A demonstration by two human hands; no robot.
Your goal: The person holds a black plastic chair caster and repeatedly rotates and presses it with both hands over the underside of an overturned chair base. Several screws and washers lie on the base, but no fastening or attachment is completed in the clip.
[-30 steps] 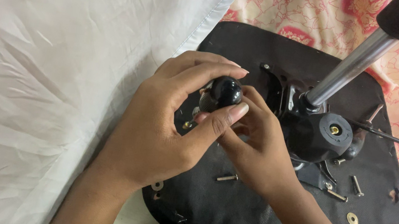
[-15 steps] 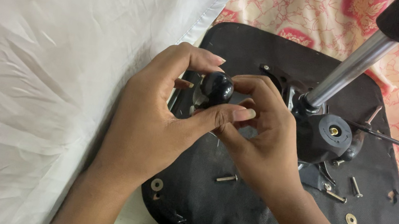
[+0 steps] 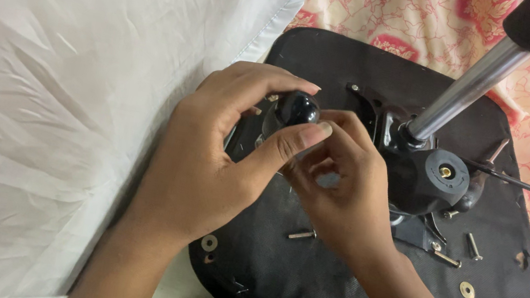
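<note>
We hold a round black knob (image 3: 296,108) over an upturned black chair base (image 3: 300,282).

Nearest us on the base lie loose screws (image 3: 302,234) and a washer (image 3: 467,290). Above them, our left hand (image 3: 207,154) has its grip clamped on the knob, our right hand (image 3: 343,190) touching just beside. Beyond the knob rises a metal column (image 3: 465,92).

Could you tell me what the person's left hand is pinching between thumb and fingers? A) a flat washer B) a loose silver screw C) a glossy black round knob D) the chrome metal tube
C: the left hand pinches the glossy black knob at its fingertips.
</note>
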